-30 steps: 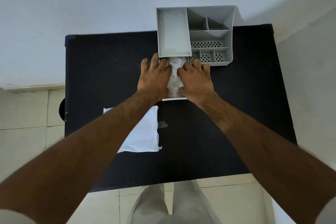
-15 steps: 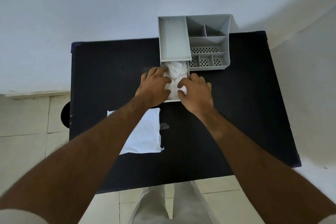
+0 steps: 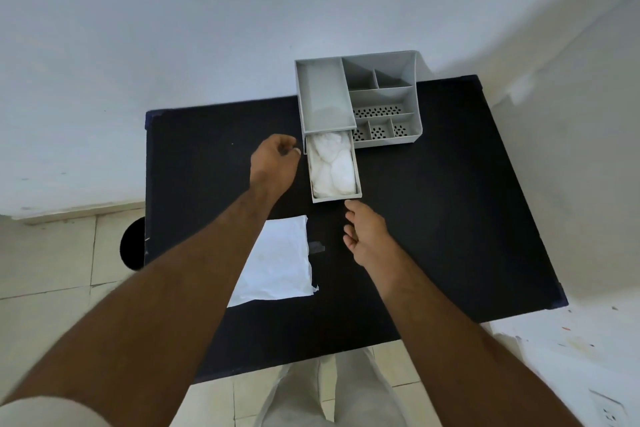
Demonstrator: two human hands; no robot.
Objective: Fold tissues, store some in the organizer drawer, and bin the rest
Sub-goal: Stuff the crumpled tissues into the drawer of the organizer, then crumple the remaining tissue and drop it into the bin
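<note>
White tissues [image 3: 331, 166] packed in open drawer [image 3: 336, 198] of grey organizer [image 3: 384, 94], far side of black table [image 3: 433, 218].
L hand [image 3: 275, 163] loosely curled, empty, just left of drawer; R hand [image 3: 365, 236] fingers spread, empty, near drawer front w/o touching. Flat white tissue [image 3: 280, 260] lies nearer, between forearms.

Drawer [image 3: 356, 196] top unobstructed, hands aside.

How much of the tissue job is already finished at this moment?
Done: folded tissues lie inside the drawer, which is pulled out. In hand: nothing; the left hand is beside the drawer and the right hand just before its front. Left: close the drawer, and deal with the flat tissue lying on the table.
</note>
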